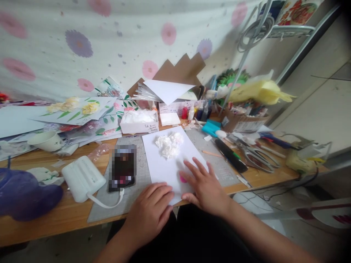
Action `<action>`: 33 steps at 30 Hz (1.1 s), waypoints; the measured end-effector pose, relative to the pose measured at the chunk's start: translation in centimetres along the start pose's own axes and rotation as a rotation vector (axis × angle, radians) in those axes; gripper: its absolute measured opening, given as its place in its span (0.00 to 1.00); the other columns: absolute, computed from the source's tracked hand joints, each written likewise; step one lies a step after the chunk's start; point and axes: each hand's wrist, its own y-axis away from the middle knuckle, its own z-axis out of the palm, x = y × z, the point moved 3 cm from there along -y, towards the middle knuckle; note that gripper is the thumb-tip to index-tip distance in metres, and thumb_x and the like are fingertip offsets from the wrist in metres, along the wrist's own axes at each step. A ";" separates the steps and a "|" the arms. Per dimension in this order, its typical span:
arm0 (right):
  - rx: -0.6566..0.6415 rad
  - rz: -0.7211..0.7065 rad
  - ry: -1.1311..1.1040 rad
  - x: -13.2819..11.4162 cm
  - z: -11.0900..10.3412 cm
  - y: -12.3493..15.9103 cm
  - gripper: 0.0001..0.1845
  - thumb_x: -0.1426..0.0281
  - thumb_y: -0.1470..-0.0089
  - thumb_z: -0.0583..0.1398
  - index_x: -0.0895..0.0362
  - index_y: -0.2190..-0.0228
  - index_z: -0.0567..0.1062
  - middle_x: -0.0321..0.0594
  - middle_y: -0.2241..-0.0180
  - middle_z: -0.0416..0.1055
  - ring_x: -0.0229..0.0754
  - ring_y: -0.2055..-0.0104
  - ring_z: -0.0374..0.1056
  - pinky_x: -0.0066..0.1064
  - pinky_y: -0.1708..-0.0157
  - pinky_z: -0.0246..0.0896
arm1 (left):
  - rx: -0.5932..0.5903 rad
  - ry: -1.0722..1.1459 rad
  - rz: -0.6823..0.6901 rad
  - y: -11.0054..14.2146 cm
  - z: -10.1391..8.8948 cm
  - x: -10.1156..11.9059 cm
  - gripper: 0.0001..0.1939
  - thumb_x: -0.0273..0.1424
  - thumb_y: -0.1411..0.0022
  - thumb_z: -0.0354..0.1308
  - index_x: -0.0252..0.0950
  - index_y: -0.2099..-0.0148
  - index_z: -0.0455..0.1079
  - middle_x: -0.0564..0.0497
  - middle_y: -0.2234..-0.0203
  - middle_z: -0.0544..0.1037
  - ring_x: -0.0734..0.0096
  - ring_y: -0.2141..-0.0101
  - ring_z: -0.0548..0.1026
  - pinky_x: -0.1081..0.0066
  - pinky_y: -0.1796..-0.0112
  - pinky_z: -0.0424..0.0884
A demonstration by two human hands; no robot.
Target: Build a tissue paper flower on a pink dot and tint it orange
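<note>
A white sheet of paper (153, 166) lies on the grey cutting mat (109, 202). On its upper part sit three fluffy white clumps (169, 144), crumpled like tissue. My left hand (152, 208) rests at the near left edge of the sheet, fingers together and lying fairly flat, holding nothing I can see. My right hand (204, 184) is spread over the sheet's right side, palm down and fingers apart. A small bright pink spot (182, 178) shows on the paper beside its fingers, partly covered by them.
Left of the sheet are a phone (122, 168) and a white power bank (83, 179) with its cable. A black comb-like tool (231, 155) and scissors (257, 157) lie to the right. Behind stand a tissue-filled box (139, 126) and small paint bottles (191, 113).
</note>
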 end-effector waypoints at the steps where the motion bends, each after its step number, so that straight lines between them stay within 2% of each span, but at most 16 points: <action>1: -0.004 0.008 -0.013 0.1 0.0 0.0 0.35 0.45 0.47 0.47 0.49 0.43 0.61 0.44 0.36 0.47 0.62 0.35 0.38 0.66 0.45 0.37 | 0.003 -0.004 0.005 0.0 0.0 0.0 0.13 0.26 0.41 0.53 0.37 0.53 0.70 0.49 0.56 0.75 0.62 0.53 0.70 0.60 0.52 0.68; 5: 0.014 0.021 -0.054 0.3 0.0 0.0 0.35 0.46 0.48 0.50 0.51 0.44 0.62 0.46 0.37 0.50 0.63 0.35 0.40 0.67 0.46 0.37 | 0.003 -0.023 0.025 0.0 0.1 -0.1 0.14 0.25 0.41 0.54 0.37 0.52 0.69 0.48 0.56 0.75 0.61 0.53 0.69 0.60 0.52 0.68; 7: 0.068 0.020 -0.091 0.5 -0.1 0.1 0.33 0.49 0.47 0.52 0.52 0.45 0.63 0.47 0.38 0.53 0.63 0.36 0.43 0.67 0.46 0.39 | -0.002 -0.043 0.043 0.0 0.2 -0.2 0.15 0.25 0.41 0.54 0.37 0.51 0.69 0.48 0.56 0.75 0.61 0.53 0.69 0.60 0.52 0.68; 9: 0.208 0.011 -0.149 0.7 -0.5 0.4 0.27 0.54 0.46 0.54 0.52 0.47 0.66 0.48 0.41 0.59 0.58 0.39 0.51 0.63 0.46 0.44 | -0.013 -0.071 0.062 0.2 0.2 -0.3 0.15 0.26 0.42 0.54 0.37 0.51 0.69 0.48 0.55 0.75 0.61 0.52 0.69 0.61 0.52 0.68; 12: 0.497 -0.019 -0.229 1.7 -1.0 1.7 0.10 0.67 0.44 0.55 0.53 0.59 0.72 0.44 0.56 0.73 0.44 0.52 0.67 0.48 0.46 0.54 | -0.026 -0.116 0.092 0.3 0.2 -0.3 0.15 0.27 0.43 0.55 0.36 0.51 0.68 0.47 0.55 0.74 0.61 0.52 0.69 0.62 0.52 0.68; 15: 0.626 0.022 -0.237 3.7 -1.0 3.8 0.05 0.71 0.45 0.56 0.55 0.71 0.72 0.40 0.69 0.74 0.37 0.65 0.70 0.33 0.60 0.65 | -0.014 -0.144 0.099 0.2 0.2 -0.2 0.15 0.28 0.43 0.56 0.36 0.52 0.68 0.46 0.55 0.74 0.61 0.52 0.69 0.62 0.53 0.68; 18: 0.683 0.131 -0.193 6.4 -1.2 6.1 0.12 0.68 0.46 0.58 0.56 0.79 0.68 0.40 0.76 0.71 0.38 0.71 0.69 0.29 0.71 0.65 | 0.009 -0.144 0.094 0.1 0.2 -0.2 0.13 0.27 0.43 0.56 0.36 0.54 0.69 0.46 0.56 0.74 0.61 0.53 0.69 0.62 0.54 0.69; 20: 0.682 0.195 -0.145 8.1 -1.8 7.1 0.12 0.69 0.44 0.56 0.57 0.78 0.70 0.41 0.75 0.71 0.39 0.71 0.69 0.30 0.72 0.65 | 0.015 -0.139 0.094 0.0 0.2 -0.1 0.11 0.26 0.43 0.55 0.37 0.56 0.69 0.46 0.56 0.74 0.61 0.54 0.69 0.62 0.54 0.69; 22: 0.636 0.223 -0.088 9.3 -2.3 7.0 0.10 0.70 0.43 0.53 0.58 0.69 0.73 0.46 0.68 0.74 0.43 0.65 0.71 0.34 0.66 0.67 | 0.013 -0.132 0.093 0.0 0.2 0.0 0.10 0.26 0.43 0.55 0.37 0.57 0.69 0.47 0.57 0.74 0.61 0.54 0.69 0.62 0.54 0.69; 24: 0.552 0.210 -0.036 10.0 -2.7 5.8 0.13 0.70 0.42 0.52 0.60 0.60 0.73 0.49 0.59 0.74 0.46 0.58 0.70 0.38 0.57 0.65 | 0.023 -0.119 0.078 0.0 0.2 0.1 0.10 0.25 0.43 0.55 0.37 0.58 0.70 0.47 0.58 0.75 0.61 0.54 0.69 0.61 0.54 0.69; 26: 0.448 0.177 0.005 10.1 -2.8 3.8 0.15 0.71 0.42 0.51 0.60 0.56 0.73 0.49 0.54 0.73 0.47 0.53 0.68 0.39 0.52 0.62 | 0.040 -0.105 0.060 0.0 0.0 0.2 0.09 0.25 0.43 0.55 0.37 0.58 0.70 0.47 0.58 0.75 0.62 0.54 0.70 0.61 0.54 0.69; 29: 0.300 0.155 0.055 9.9 -2.8 0.6 0.16 0.75 0.44 0.51 0.58 0.56 0.73 0.47 0.56 0.75 0.47 0.55 0.69 0.37 0.54 0.63 | 0.064 -0.095 0.056 0.0 -0.2 0.3 0.10 0.25 0.44 0.55 0.38 0.59 0.71 0.47 0.59 0.75 0.62 0.55 0.71 0.62 0.54 0.71; 33: 0.176 0.183 0.109 9.8 -3.0 -1.8 0.16 0.78 0.46 0.51 0.59 0.61 0.75 0.48 0.68 0.76 0.47 0.64 0.70 0.34 0.64 0.63 | 0.063 -0.111 0.096 0.2 -0.5 0.1 0.15 0.24 0.45 0.54 0.36 0.55 0.69 0.44 0.59 0.76 0.61 0.56 0.72 0.64 0.55 0.72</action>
